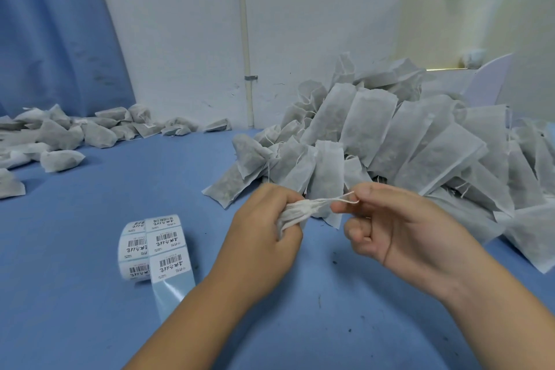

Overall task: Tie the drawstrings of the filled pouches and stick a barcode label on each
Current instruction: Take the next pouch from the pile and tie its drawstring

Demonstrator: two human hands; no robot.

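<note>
My left hand [264, 228] grips the gathered neck of a white gauze filled pouch [295, 213]; my right hand [399, 228] pinches its thin white drawstring [333, 200], running sideways between them. The barcode label roll [151, 246] lies left of my left hand.

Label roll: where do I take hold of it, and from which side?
Probably grip the label roll across its two flat ends, coming from above: it lies on its curved face, with the loose liner tail trailing toward the person.
</note>
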